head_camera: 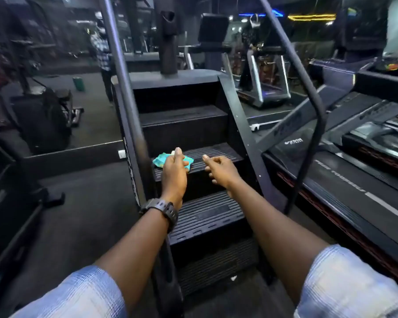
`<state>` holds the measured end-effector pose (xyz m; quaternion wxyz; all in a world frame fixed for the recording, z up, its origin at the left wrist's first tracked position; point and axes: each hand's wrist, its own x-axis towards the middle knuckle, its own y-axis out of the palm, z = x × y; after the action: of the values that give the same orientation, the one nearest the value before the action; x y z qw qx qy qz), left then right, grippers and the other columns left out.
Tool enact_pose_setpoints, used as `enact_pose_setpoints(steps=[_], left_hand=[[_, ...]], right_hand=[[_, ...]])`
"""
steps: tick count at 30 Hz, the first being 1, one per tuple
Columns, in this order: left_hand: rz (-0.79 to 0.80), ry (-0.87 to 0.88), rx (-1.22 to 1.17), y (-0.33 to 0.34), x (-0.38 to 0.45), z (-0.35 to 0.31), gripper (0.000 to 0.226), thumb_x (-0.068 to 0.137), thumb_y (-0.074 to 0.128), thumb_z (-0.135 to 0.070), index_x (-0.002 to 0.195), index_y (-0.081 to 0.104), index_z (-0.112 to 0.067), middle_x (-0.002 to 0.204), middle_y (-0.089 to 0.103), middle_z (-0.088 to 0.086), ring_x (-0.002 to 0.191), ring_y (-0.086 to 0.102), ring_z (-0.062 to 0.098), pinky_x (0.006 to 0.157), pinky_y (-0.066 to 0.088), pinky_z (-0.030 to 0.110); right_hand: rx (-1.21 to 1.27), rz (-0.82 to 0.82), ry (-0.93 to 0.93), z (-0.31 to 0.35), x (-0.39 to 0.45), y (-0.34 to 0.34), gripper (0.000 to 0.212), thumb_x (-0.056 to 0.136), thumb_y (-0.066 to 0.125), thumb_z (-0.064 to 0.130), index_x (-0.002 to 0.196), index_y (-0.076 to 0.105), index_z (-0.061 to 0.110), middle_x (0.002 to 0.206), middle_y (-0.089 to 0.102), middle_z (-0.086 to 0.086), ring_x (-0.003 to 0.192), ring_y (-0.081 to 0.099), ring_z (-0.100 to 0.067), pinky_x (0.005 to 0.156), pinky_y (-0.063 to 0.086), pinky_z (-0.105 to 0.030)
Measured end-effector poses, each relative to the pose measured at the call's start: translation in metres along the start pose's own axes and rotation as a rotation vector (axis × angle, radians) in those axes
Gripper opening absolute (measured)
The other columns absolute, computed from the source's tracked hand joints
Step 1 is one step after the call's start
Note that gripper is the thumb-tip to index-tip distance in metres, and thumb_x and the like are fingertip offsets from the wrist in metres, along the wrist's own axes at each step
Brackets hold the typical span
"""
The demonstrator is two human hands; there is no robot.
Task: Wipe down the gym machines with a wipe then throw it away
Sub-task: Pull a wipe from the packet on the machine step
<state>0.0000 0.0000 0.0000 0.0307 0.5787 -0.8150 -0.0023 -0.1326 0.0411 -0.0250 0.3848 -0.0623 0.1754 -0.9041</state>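
Left hand (174,171): it reaches out over the stair machine (193,125). Its fingers curl around a blue-green wipe pack (160,159) and hold it. A black watch (162,211) sits on this wrist.
Right hand (218,169): it holds nothing. Its fingers are loosely bent, and it hangs in the air just beside the left hand. The two hands are close but not touching.
Wipe pack: it sits at the left end of the third step (216,154) from the bottom, under the left hand. A small white bit shows at the top of it, near the thumb.
Stair machine: it is black, with ridged steps going up. A dark rail (124,88) runs up the left side and another rail (308,88) runs up the right side.
Right side: a black treadmill (344,180) stands next to the stair machine.
Far back: more gym machines stand in the dark room, and a person in a checked shirt (103,51) stands there.
Sleeves: both are light blue and short.
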Motion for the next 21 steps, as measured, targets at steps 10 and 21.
enact_pose_setpoints(steps=[10,21], left_hand=[[-0.324,-0.188,-0.129,0.094,0.226,0.106,0.048,0.103,0.032,-0.051,0.101,0.061,-0.013,0.100,0.065,0.006,0.090,0.062,0.021,0.083,0.050,0.038],[-0.376,-0.246,-0.023,0.065,0.355,0.152,0.055,0.102,0.026,-0.055,0.104,0.065,-0.016,0.113,0.067,0.009,0.095,0.060,0.016,0.086,0.049,0.035]], right_hand=[[-0.145,0.279,-0.015,-0.094,0.295,0.085,0.040,0.077,0.052,0.049,0.097,0.065,0.016,0.100,0.073,-0.005,0.095,0.068,-0.024,0.086,0.053,-0.043],[-0.646,0.563,-0.338,-0.122,0.397,0.195,0.037,0.096,0.047,0.034,0.133,0.049,0.034,0.149,0.035,-0.003,0.138,0.023,-0.030,0.110,0.021,-0.048]])
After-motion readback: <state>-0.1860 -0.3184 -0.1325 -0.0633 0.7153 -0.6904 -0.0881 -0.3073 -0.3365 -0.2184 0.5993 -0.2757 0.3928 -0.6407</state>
